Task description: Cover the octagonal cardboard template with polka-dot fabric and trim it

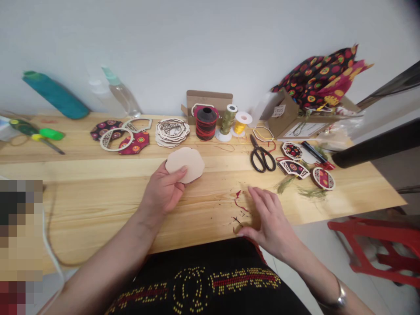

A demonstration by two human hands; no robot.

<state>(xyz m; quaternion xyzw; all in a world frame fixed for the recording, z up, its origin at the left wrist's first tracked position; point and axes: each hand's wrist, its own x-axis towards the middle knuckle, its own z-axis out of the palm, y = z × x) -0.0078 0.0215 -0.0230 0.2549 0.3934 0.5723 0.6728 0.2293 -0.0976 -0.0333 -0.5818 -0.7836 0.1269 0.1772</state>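
Note:
My left hand (166, 188) grips a pale, flat panel with cut-off corners (189, 167), thumb on top and fingers beneath. Its underside is hidden. Over the table's front part, my right hand (271, 218) holds nothing, thumb and fingers apart. Beside it lie small dark and red scraps (241, 205) on the wood. Black-handled scissors (261, 155) rest beyond the right hand. A stack of openwork wooden frames (172, 132) lies past the left hand.
Along the wall stand a red-black thread spool (206, 124), a green thread cone (228, 122) and a cardboard box with patterned cloth (295, 116). Finished-looking ornaments (293, 168) lie right. A screwdriver (49, 142) is far left. A red stool (377, 249) stands below the table's right edge.

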